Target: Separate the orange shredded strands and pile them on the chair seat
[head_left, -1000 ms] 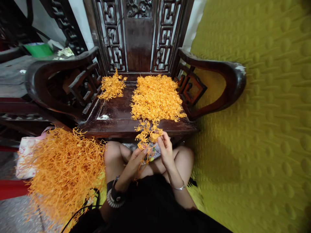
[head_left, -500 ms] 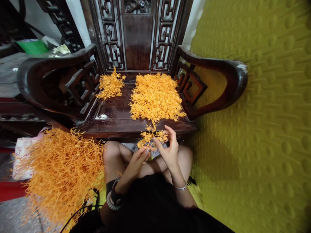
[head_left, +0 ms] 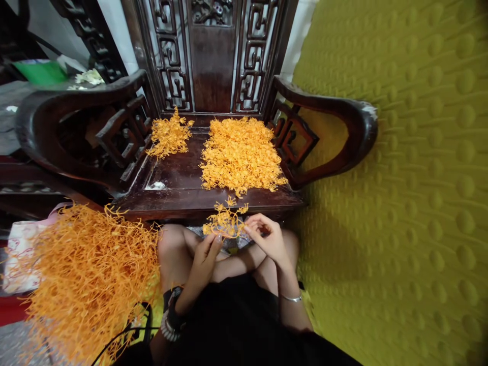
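Over my lap, a branching orange plastic sprig [head_left: 225,217] with small knobbly ends is held up between both hands. My left hand [head_left: 208,250] pinches its lower left side, thumb against fingers. At its right edge, my right hand [head_left: 267,236] closes thumb and forefinger on one tip of it, the other fingers curled. Just beyond, a thick layer of similar orange pieces [head_left: 240,155] covers the right part of the wooden chair seat [head_left: 179,175]. A smaller orange heap [head_left: 171,134] sits at the seat's back left.
A large tangle of thin orange branched stems [head_left: 95,274] rises at my left, beside a white patterned bag [head_left: 23,249]. Curved dark armrests [head_left: 343,112] flank the seat. A yellow padded surface [head_left: 400,203] stands along my right. A green basin [head_left: 41,72] is at the far left.
The sprig is held slightly further left in view and spread more openly. My right hand has shifted from over the sprig to its right edge, fingers more curled. The view has shifted slightly.
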{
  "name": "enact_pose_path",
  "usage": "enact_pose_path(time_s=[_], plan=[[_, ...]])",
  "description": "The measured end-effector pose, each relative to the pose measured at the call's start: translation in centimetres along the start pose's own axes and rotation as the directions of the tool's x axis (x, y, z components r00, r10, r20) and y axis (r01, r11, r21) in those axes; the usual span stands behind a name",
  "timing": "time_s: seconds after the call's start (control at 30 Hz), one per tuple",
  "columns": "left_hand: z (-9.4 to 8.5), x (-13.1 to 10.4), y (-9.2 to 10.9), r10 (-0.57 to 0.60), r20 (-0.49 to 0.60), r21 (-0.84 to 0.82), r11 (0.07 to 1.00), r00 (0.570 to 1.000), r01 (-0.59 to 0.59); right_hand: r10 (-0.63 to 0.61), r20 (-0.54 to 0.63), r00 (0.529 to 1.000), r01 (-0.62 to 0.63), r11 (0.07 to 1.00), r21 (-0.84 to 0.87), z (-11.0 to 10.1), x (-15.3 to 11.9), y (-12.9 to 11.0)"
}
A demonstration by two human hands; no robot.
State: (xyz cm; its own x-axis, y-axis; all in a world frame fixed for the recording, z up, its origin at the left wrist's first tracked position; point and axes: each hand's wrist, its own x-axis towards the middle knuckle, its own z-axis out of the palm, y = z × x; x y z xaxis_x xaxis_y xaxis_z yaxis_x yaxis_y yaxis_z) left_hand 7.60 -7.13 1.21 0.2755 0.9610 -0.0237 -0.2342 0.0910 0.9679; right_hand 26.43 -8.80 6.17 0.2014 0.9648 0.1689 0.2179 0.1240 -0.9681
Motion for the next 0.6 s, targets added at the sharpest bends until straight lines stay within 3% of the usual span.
enact_pose_path(time_s=[0.13, 0.23, 0.43, 0.53, 0.6], plan=[[-0.4, -0.1, -1.0, 0.004, -0.005, 0.067, 0.998, 1.000, -0.004, 0.080, 0.202, 0.976, -0.140, 0.943, 0.302, -0.7, -0.1, -0.1], [-0.4, -0.2, -0.9, 0.003, 0.011, 0.134, 0.991, 1.000, -0.005, 0.139, 0.245, 0.960, -0.219, 0.913, 0.343, -0.4, -0.3, -0.2], [-0.4, -0.3, 0.4, -0.051, 0.092, 0.164, 0.986, 0.994, 0.036, 0.149, 0.078, 0.986, -0.166, 0.928, 0.333, -0.1, 0.0, -0.1], [-0.1, -0.8, 1.0, -0.081, 0.177, 0.179, 0.983, 0.981, 0.048, 0.051, -0.143, 0.988, -0.016, 0.972, 0.235, -1.2, 0.0, -0.1], [0.4, -1.3, 1.4, -0.117, 0.288, 0.193, 0.979, 0.950, 0.062, -0.081, -0.324, 0.943, 0.134, 0.980, 0.146, -2.0, -0.3, -0.6]])
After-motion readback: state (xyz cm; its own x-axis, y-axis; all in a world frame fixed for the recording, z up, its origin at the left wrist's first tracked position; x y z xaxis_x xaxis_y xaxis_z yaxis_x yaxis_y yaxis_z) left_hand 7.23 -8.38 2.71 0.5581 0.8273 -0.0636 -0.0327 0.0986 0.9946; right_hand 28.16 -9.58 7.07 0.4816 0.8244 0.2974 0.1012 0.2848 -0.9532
